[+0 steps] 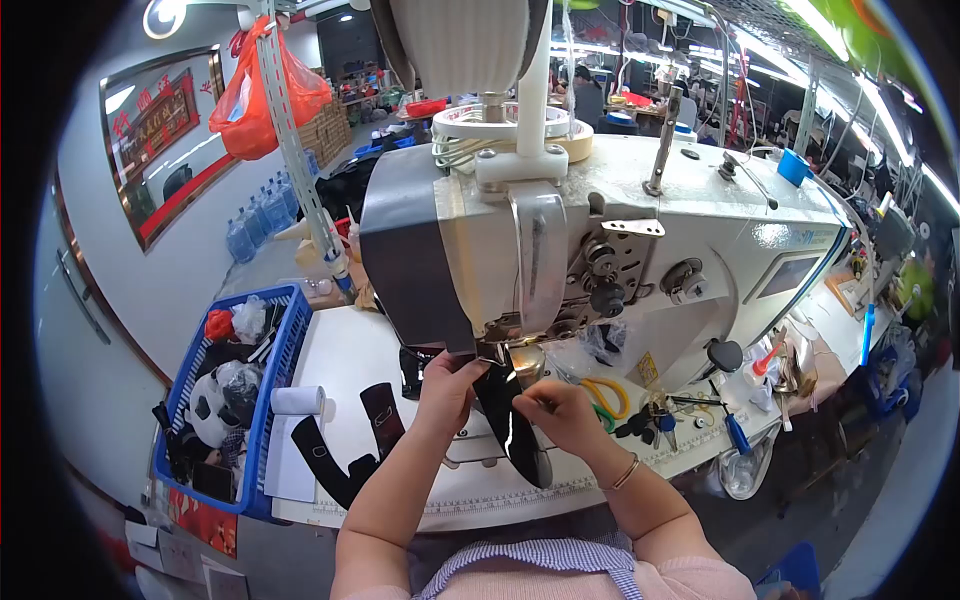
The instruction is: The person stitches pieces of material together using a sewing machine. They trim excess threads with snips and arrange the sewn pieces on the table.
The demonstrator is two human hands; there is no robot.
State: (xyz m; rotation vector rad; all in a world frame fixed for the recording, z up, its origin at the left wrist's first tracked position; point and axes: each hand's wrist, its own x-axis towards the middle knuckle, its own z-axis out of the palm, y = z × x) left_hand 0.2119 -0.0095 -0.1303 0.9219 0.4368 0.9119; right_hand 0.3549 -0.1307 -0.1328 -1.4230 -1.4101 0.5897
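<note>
Under the head of a large white industrial sewing machine [420, 225], a glossy black strip of material [497, 405] lies at the needle area and hangs toward me. Fingers of my left hand [448, 388] are closed on its upper left edge, close beside the presser foot. On the other side, my right hand [558, 408] has thumb and fingers pinched together at the strip's right edge. The strip's far end is hidden under the machine head. Left of my forearm, black curved pieces [322, 462] with small light outlines lie on the white table [345, 345].
A blue basket [262, 400] of mixed items stands at the left, beside a white roll [298, 400]. Scissors with yellow handles [625, 400], a blue-handled screwdriver [737, 432] and small tools lie at the right. A ruler tape [570, 492] follows the table's front edge.
</note>
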